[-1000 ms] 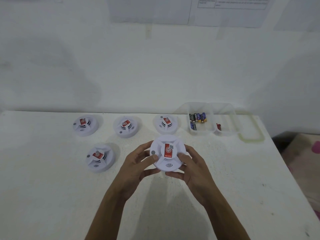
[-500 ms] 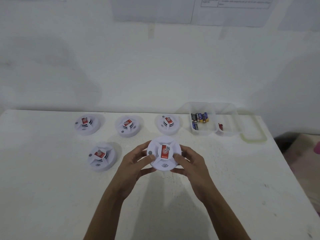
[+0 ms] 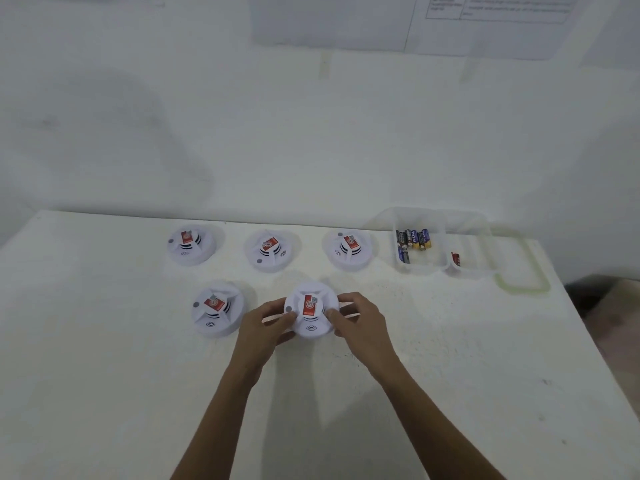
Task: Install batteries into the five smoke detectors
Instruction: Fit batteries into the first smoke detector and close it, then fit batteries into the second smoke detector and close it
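Head view, the only one.

- Left hand (image 3: pixel 266 327) and right hand (image 3: pixel 360 327) both grip the front-right detector (image 3: pixel 311 311). Fingers curl round its rim from opposite sides and the thumbs press on the top face.
- The red label faces up. Cannot tell whether its base touches the table (image 3: pixel 104 358) or sits just above it.
- Front-left detector (image 3: pixel 217 308) is just beside the left hand's knuckles, with a narrow gap.
- The back row runs along the wall edge: back-left detector (image 3: pixel 191 244), back-middle detector (image 3: pixel 271 249), back-right detector (image 3: pixel 349 248). All three are label up and apart from one another.
- A moderate strip of tabletop lies between the back row and the held unit.
- The clear container (image 3: pixel 420 268) is near the back right corner, just beside the back-right detector.
- The batteries (image 3: pixel 414 239) lie in its left compartment. A small red item (image 3: pixel 455 259) is in the right compartment, too small to identify.
- The green-rimmed lid (image 3: pixel 523 282) lies flat beside the container, close to the table's right edge.
- The table's back edge meets the wall (image 3: pixel 242 133). The right edge runs diagonally down towards the frame's right side.
- There is a wide stretch of tabletop left of the detectors. Another lies on the near side, either side of the forearms.
- To the right of the right hand, the surface runs out to the right edge.
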The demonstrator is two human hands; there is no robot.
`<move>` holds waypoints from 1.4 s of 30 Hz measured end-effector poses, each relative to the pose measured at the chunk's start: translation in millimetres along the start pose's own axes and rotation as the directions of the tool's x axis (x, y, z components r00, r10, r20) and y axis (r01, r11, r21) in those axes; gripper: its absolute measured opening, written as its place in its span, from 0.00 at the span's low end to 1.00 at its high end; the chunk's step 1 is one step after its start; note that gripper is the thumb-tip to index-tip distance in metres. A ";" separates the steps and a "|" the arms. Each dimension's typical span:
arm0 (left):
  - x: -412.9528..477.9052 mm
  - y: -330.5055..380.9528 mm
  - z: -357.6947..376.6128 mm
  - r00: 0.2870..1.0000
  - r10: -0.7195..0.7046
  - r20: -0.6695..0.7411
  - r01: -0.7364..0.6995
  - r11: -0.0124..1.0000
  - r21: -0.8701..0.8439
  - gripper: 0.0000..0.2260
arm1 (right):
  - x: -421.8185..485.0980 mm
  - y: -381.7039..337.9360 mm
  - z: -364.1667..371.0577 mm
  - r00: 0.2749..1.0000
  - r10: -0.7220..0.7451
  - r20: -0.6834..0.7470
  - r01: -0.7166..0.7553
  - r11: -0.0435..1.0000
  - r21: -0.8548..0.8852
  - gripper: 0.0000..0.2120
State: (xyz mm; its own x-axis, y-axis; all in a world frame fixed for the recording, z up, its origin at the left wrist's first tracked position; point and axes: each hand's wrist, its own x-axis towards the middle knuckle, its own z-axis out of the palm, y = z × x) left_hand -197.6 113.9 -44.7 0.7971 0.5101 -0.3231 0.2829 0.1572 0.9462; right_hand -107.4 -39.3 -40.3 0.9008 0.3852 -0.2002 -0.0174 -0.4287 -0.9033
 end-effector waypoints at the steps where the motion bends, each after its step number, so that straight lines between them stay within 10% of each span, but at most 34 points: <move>1: 2.4 -2.9 -0.5 1.000 -0.003 -0.006 0.003 1.000 0.017 0.11 | 1.6 2.2 2.8 1.000 -0.002 -0.003 0.002 1.000 -0.026 0.11; 20: 13.3 -17.4 -7.0 0.974 0.226 0.021 -0.199 0.806 0.557 0.15 | 9.0 10.0 16.1 0.996 0.039 -0.086 -0.068 0.927 -0.370 0.18; 28: -2.1 -5.6 -58.3 0.778 0.572 -0.261 -0.324 0.721 0.613 0.10 | -5.8 -30.0 55.8 0.923 -0.363 -0.128 0.300 0.888 -0.349 0.11; 34: 21.4 -9.7 -98.7 0.855 0.393 -0.338 -0.021 0.677 0.735 0.23 | 2.8 -48.9 99.6 0.935 -0.301 0.188 0.339 0.915 -0.220 0.13; 42: 17.7 -0.9 -101.0 0.938 0.240 -0.250 -0.009 0.737 0.676 0.23 | 16.5 -56.6 128.8 0.922 -0.022 0.388 0.165 0.926 -0.339 0.08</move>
State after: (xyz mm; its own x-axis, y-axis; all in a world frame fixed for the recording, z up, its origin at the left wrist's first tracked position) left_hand -237.7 208.2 -49.4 0.6825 0.7274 -0.0715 0.5622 -0.4600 0.6873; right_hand -147.5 96.5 -41.3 0.6624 0.6813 -0.3117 0.2791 -0.6104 -0.7413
